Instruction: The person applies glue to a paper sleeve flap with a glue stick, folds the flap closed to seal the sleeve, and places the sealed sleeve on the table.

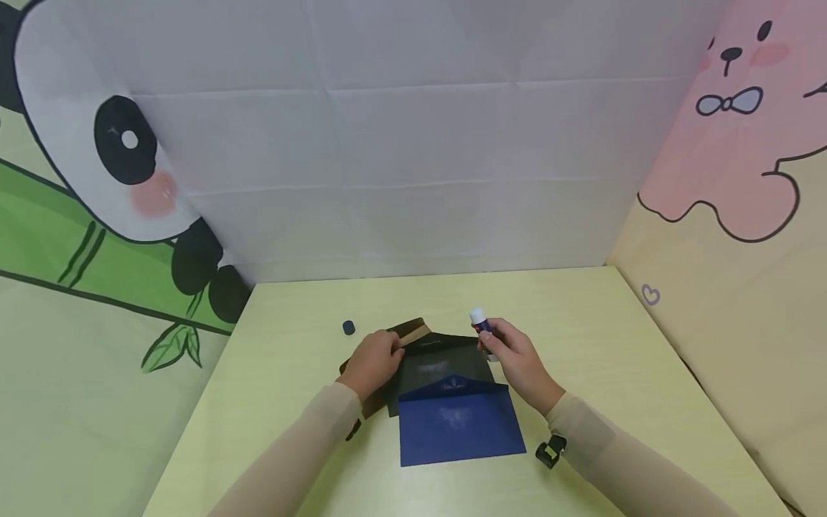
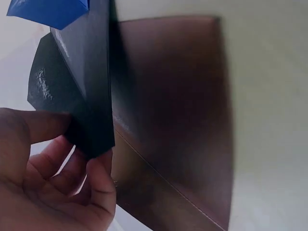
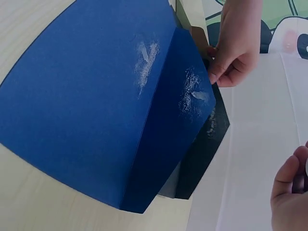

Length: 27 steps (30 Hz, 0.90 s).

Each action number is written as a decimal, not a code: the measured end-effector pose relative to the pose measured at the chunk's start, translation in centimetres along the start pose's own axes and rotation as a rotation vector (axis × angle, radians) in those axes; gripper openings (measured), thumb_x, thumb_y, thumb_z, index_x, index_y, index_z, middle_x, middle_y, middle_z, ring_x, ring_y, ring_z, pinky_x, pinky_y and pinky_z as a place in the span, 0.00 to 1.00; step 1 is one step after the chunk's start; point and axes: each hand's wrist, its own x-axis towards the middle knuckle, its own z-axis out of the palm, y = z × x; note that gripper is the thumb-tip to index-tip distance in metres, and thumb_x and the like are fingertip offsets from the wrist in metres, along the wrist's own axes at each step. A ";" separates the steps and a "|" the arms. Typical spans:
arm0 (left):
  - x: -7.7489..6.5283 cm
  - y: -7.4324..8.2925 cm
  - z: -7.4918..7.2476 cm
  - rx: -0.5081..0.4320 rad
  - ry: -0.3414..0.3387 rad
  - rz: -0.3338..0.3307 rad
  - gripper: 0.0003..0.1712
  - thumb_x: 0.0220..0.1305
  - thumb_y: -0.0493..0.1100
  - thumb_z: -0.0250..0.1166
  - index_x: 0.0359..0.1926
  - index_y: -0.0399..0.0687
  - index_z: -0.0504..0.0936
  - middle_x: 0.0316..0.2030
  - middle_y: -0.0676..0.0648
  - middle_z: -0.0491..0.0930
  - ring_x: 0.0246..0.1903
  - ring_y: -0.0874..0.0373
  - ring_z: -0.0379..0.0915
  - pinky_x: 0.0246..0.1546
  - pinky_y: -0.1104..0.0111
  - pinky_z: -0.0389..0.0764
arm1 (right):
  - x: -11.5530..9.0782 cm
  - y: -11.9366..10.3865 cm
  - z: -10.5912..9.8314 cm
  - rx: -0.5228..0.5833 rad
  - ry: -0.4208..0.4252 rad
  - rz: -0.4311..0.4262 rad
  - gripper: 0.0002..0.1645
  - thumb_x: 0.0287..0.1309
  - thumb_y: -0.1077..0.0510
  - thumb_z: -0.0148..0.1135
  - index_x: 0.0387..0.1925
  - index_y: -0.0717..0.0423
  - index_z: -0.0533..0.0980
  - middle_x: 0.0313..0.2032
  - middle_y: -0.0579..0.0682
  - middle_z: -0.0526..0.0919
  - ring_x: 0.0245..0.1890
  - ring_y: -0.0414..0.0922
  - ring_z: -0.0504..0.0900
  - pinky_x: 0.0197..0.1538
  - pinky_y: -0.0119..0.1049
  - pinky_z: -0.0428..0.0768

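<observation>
My left hand (image 1: 371, 362) pinches a corner of the black envelope (image 1: 439, 366) between thumb and fingers, seen closely in the left wrist view. Beneath lies a brown envelope (image 2: 178, 96), partly hidden by that hand. A blue envelope (image 1: 460, 431) overlaps the black one at the front, its flap raised. Shiny whitish smears mark the blue flap (image 3: 192, 94), the blue body and the black flap (image 2: 43, 84). My right hand (image 1: 522, 362) grips an uncapped glue stick (image 1: 481, 323) upright, white tip upward, at the black envelope's right edge.
A small dark blue cap (image 1: 349, 327) sits on the pale yellow table (image 1: 271, 431), left of and behind the envelopes. A white sheet (image 1: 413, 179) hangs at the table's back edge, with cartoon-printed panels on both sides. Each wrist carries a small black device (image 1: 551, 451).
</observation>
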 end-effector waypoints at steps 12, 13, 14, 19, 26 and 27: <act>2.7 1.2 0.5 0.024 0.058 0.090 0.06 0.85 0.31 0.66 0.47 0.46 0.84 0.40 0.44 0.89 0.37 0.51 0.82 0.44 0.56 0.87 | 2.0 0.7 -1.4 -0.027 0.003 0.038 0.24 0.95 0.57 0.56 0.75 0.68 0.80 0.43 0.59 0.83 0.42 0.43 0.81 0.51 0.36 0.83; 2.9 1.4 0.6 0.033 0.060 0.096 0.07 0.84 0.30 0.65 0.47 0.45 0.86 0.41 0.43 0.90 0.39 0.50 0.84 0.47 0.55 0.89 | 2.2 0.7 -1.5 -0.034 0.006 0.046 0.24 0.94 0.57 0.56 0.77 0.67 0.80 0.43 0.58 0.83 0.42 0.44 0.81 0.50 0.37 0.83; 3.0 1.5 0.6 0.033 0.054 0.093 0.08 0.84 0.30 0.65 0.49 0.45 0.88 0.43 0.42 0.91 0.41 0.49 0.86 0.49 0.54 0.90 | 2.4 0.7 -1.7 -0.046 0.008 0.053 0.25 0.94 0.56 0.57 0.78 0.65 0.80 0.43 0.57 0.83 0.42 0.44 0.81 0.50 0.37 0.84; 3.3 2.3 0.8 0.016 -0.005 0.027 0.10 0.82 0.37 0.73 0.58 0.42 0.90 0.54 0.38 0.90 0.54 0.42 0.89 0.63 0.47 0.91 | 3.6 1.0 -2.2 -0.090 0.030 0.106 0.24 0.91 0.53 0.65 0.77 0.57 0.78 0.45 0.57 0.85 0.43 0.51 0.84 0.47 0.34 0.84; 3.3 2.7 1.4 0.025 -0.066 -0.009 0.27 0.79 0.46 0.81 0.71 0.40 0.87 0.69 0.36 0.84 0.73 0.36 0.80 0.79 0.43 0.83 | 5.3 1.6 -2.5 -0.176 0.030 0.137 0.21 0.86 0.50 0.72 0.67 0.57 0.81 0.55 0.62 0.88 0.46 0.48 0.83 0.46 0.31 0.84; 3.3 2.7 1.5 0.021 -0.069 -0.009 0.28 0.78 0.47 0.81 0.71 0.40 0.87 0.70 0.35 0.83 0.75 0.35 0.79 0.80 0.43 0.82 | 5.5 1.6 -2.4 -0.182 0.021 0.137 0.21 0.85 0.49 0.72 0.67 0.57 0.82 0.57 0.62 0.88 0.48 0.48 0.82 0.47 0.31 0.84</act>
